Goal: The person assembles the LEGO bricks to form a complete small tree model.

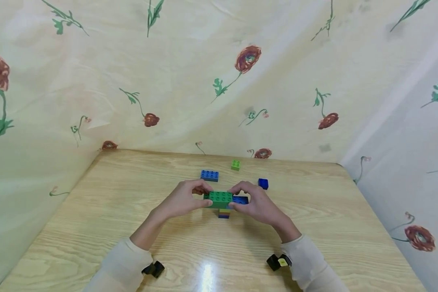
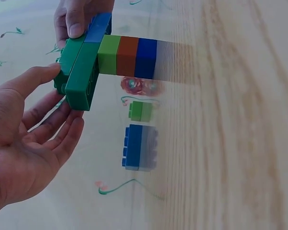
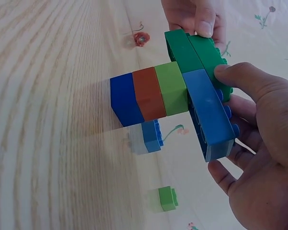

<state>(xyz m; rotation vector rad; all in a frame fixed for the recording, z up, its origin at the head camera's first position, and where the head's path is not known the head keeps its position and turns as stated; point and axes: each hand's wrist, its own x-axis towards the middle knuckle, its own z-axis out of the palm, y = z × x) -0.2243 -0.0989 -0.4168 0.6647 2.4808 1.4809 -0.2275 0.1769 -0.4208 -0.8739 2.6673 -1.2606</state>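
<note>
A short stack [image 1: 224, 213] of a blue, an orange and a light green brick [image 3: 171, 88] stands on the wooden table [image 1: 113, 211]. Across its top lie two dark green bricks [image 1: 220, 198] side by side, with a blue brick [image 1: 240, 200] at their right end. My left hand [image 1: 190, 196] pinches the green bricks' left end; in the left wrist view its thumb and fingers [image 2: 58, 100] bracket that end of the green bricks [image 2: 82, 72]. My right hand [image 1: 246, 198] pinches the blue brick [image 3: 208, 115], thumb on the studs and fingers behind it.
Behind the stack lie a loose blue brick [image 1: 209, 175], a small light green brick [image 1: 235, 165] and a dark blue brick [image 1: 263, 183]. Flowered cloth walls [image 1: 241, 81] close in the table at the back and on both sides. A black camera [image 1: 153, 268] sits at each wrist.
</note>
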